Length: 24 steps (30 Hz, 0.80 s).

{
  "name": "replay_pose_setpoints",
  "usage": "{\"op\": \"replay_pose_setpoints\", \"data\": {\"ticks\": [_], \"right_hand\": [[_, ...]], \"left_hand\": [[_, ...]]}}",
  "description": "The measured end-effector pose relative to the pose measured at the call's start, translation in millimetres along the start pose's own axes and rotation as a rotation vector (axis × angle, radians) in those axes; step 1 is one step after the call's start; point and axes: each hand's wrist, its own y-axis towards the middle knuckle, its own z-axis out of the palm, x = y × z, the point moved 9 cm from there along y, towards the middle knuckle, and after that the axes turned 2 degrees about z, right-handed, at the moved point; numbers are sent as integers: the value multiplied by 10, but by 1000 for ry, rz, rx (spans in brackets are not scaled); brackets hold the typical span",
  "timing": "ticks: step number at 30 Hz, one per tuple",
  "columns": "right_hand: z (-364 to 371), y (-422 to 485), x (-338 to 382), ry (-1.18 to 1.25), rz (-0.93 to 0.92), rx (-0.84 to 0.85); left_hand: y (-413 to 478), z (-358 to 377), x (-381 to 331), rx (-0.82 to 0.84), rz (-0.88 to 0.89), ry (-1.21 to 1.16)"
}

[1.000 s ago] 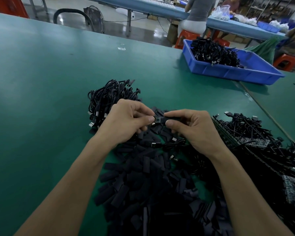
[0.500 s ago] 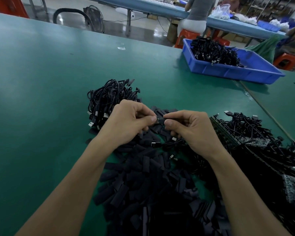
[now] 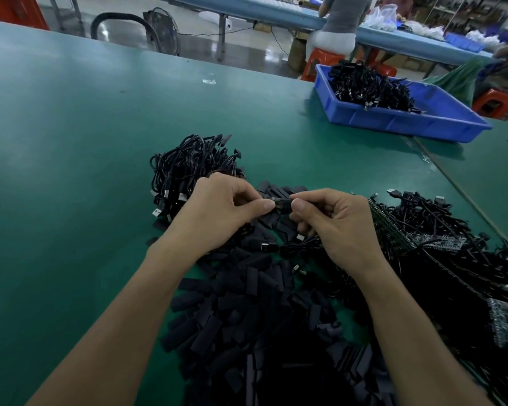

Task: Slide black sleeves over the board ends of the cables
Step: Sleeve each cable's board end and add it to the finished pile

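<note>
Green matting covered the table [image 3: 71,142], and over its near middle both hands met thumb to thumb. The left hand [image 3: 217,212] pinched the board end [image 3: 278,202] of a cable between thumb and forefinger. The right hand [image 3: 335,227] pinched a black sleeve [image 3: 288,200] right against it; the two pieces touched, but how far one sat inside the other was too small to tell. Below the hands and between the forearms lay a thick heap of loose sleeves [image 3: 247,317], hiding the table there. A coiled cable bundle [image 3: 188,165] sat just behind the left hand, partly covered by it. To the right spread a tangle of cables with circuit boards [image 3: 437,235], touching the heap. Farther off stood a blue tray [image 3: 408,121] holding more cables [image 3: 367,86]. Beyond the table a seated person [image 3: 343,16] sat at another bench on an orange stool [image 3: 320,60].
</note>
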Motion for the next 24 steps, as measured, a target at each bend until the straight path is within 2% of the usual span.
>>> {"op": "replay_pose_setpoints", "data": {"ticks": [12, 18, 24], "right_hand": [[90, 20, 5, -125, -71, 38], [59, 29, -46, -69, -56, 25], [109, 34, -15, -88, -79, 90]], "left_hand": [[-5, 142, -61, 96, 56, 124], [-17, 156, -139, 125, 106, 142], [-25, 188, -168, 157, 137, 192]]}}
